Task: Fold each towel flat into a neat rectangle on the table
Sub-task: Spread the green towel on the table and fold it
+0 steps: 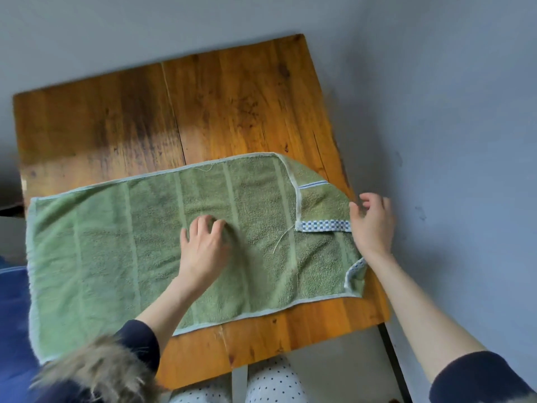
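A pale green terry towel with lighter stripes (139,251) lies spread across the lower half of the frame, covering the near part of the worn orange-brown wooden table (203,106), and its left end droops over the table's left edge. At its right end a corner is turned back on itself, showing a blue-and-white checked band (325,226) and a thin blue stripe above it.

The left hand (205,247) sits palm down near the middle of the towel, fingers spread, tips bent and digging slightly into the pile so the cloth bunches under them. It presses and grips nothing.

The right hand (373,225) is at the right edge of the towel, just beside the end of the checked band. Its fingers are loosely parted and relaxed; the thumb meets the folded edge, but whether it actually touches the cloth I cannot tell. Nothing is pinched.

Dark sleeves (476,379) show at both forearms, bottom of frame.
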A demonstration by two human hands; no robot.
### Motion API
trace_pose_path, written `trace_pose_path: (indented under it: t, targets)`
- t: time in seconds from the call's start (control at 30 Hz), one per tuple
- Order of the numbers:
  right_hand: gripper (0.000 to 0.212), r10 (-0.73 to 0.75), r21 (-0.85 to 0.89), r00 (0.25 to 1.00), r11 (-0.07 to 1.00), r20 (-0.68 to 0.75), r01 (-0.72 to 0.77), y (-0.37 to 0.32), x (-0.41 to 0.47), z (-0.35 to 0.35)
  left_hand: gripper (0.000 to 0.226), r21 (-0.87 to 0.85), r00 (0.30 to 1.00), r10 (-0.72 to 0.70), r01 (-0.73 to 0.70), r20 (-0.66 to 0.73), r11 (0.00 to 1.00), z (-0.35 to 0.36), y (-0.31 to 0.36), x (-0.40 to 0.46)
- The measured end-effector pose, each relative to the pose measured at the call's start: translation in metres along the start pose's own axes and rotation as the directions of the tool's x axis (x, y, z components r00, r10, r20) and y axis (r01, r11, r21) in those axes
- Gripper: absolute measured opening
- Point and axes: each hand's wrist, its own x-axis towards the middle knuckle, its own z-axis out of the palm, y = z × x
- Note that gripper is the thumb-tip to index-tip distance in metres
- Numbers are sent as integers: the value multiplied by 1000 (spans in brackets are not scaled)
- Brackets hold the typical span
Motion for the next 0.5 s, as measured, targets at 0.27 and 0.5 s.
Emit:
trace_pose_path:
  t: [0.27, 0.5]
  targets:
    - [60, 62, -213, 996, 976, 72, -45, 35, -78, 14, 33, -249, 996, 64, -48, 55, 967, -2, 88, 25]
    - [59, 365, -111, 908, 931, 206, -349, 68, -64, -4, 39, -357, 983, -58, 117, 173, 927, -2, 142, 56]
